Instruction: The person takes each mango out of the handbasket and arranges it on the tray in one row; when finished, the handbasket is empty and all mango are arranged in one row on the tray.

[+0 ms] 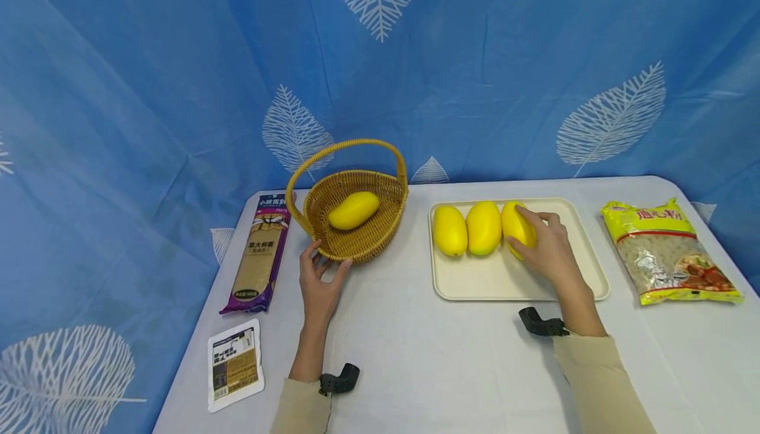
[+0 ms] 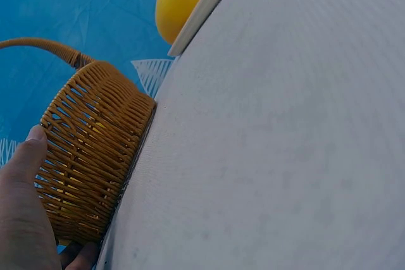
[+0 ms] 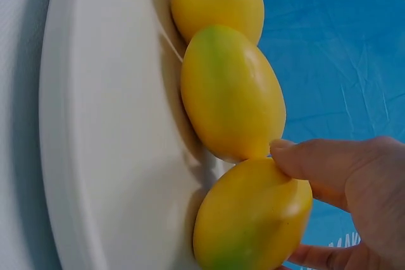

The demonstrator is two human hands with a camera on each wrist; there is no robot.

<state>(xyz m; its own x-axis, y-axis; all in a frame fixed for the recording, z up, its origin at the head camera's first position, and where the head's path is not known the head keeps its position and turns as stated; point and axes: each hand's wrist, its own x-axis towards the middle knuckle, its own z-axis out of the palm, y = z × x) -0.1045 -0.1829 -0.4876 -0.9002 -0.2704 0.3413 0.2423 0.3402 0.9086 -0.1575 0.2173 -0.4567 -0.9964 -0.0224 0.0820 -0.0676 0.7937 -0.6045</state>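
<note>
A wicker basket (image 1: 380,239) with a tall arched handle stands at the back left, and one yellow mango (image 1: 354,210) lies inside. My left hand (image 1: 318,289) holds the basket's near left side; in the left wrist view its thumb (image 2: 28,156) lies against the woven wall, and the other fingers are mostly hidden. On a cream tray (image 1: 475,282), three yellow mangoes sit in a row: a left one (image 1: 449,231), a middle one (image 1: 483,228) and a right one (image 3: 247,219). My right hand (image 1: 549,249) grips the right mango between thumb and fingers.
Left of the basket lies a purple pasta pack (image 1: 255,256), with a small white-edged pouch (image 1: 235,365) nearer the front. A yellow and clear food bag (image 1: 671,252) lies right of the tray. A blue leaf-patterned cloth (image 1: 475,91) hangs behind the white table (image 1: 415,355).
</note>
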